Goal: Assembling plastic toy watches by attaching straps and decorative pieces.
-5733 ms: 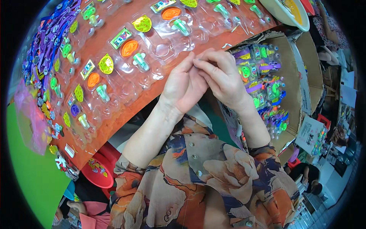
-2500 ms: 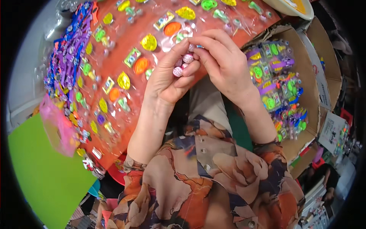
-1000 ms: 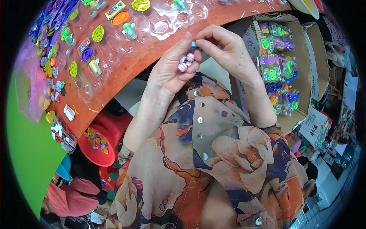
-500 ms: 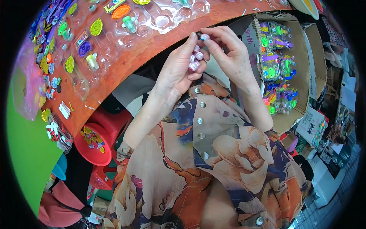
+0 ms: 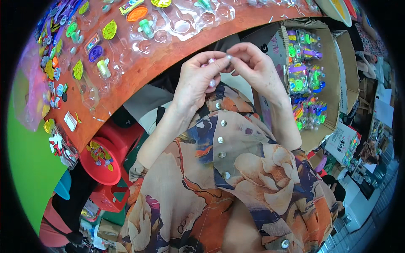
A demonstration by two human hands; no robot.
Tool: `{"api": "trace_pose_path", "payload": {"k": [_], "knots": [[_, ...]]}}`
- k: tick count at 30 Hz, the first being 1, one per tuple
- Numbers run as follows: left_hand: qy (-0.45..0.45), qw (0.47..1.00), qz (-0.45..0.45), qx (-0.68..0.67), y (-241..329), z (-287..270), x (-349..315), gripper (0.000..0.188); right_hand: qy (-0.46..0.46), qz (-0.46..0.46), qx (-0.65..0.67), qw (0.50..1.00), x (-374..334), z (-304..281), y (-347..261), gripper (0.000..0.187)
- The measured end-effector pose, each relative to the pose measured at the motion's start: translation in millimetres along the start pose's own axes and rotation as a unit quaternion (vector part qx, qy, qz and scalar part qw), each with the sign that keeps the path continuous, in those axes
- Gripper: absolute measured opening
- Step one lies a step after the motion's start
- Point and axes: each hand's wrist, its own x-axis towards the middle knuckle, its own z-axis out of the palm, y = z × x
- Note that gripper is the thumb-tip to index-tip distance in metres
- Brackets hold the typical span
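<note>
The left hand (image 5: 202, 78) has a curled grip, its fingers folded around several small whitish-pink balls (image 5: 211, 83); its thumb and forefinger tips press together on a small pale piece (image 5: 229, 57). The right hand (image 5: 253, 69) meets it there, thumb and forefinger pinched at the same piece, the other fingers loosely bent. Whether that piece is another ball is too small to tell. Both hands are just off the near edge of the red-brown worktop (image 5: 128, 80), above the lap.

Along that edge lie clear moulded trays (image 5: 182, 27), some holding an orange oval (image 5: 137, 14), a purple oval (image 5: 95, 53) and a green-capped tube (image 5: 146, 28). Blue and purple straps (image 5: 55, 17) heap at the far left end. A white box (image 5: 71, 121) lies near the lower left corner, with a red basin (image 5: 118, 170) below it. Beneath the worktop's right end, an open carton (image 5: 332, 90) holds packed toys (image 5: 304, 80).
</note>
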Motion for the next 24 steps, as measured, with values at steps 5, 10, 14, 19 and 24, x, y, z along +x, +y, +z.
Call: {"api": "trace_pose_path", "payload": {"k": [5, 10, 14, 19, 24], "knots": [[-0.014, 0.998, -0.066, -0.014, -1.3, -1.1, 1.7, 0.026, -0.042, 0.031, -0.062, 0.997, 2.7, -10.8, 4.5, 0.012], [-0.037, 0.997, -0.064, -0.028, -0.7, -8.1, 6.7, 0.029, -0.043, -0.025, -0.1, 0.994, 6.3, -8.2, 18.7, 0.013], [-0.042, 0.995, -0.082, -0.023, -3.7, -14.4, 13.9, 0.028, -0.019, -0.013, 0.007, 1.0, 9.6, -4.5, 36.4, 0.013], [-0.01, 0.998, -0.05, 0.03, -5.3, -14.3, 10.0, 0.026, 0.007, -0.11, -0.175, 0.978, 10.1, -2.8, 14.7, 0.009], [-0.007, 0.995, -0.011, 0.099, -10.2, -17.0, 10.5, 0.026, -0.062, -0.204, -0.328, 0.921, 14.2, -13.0, 1.7, 0.007]]}}
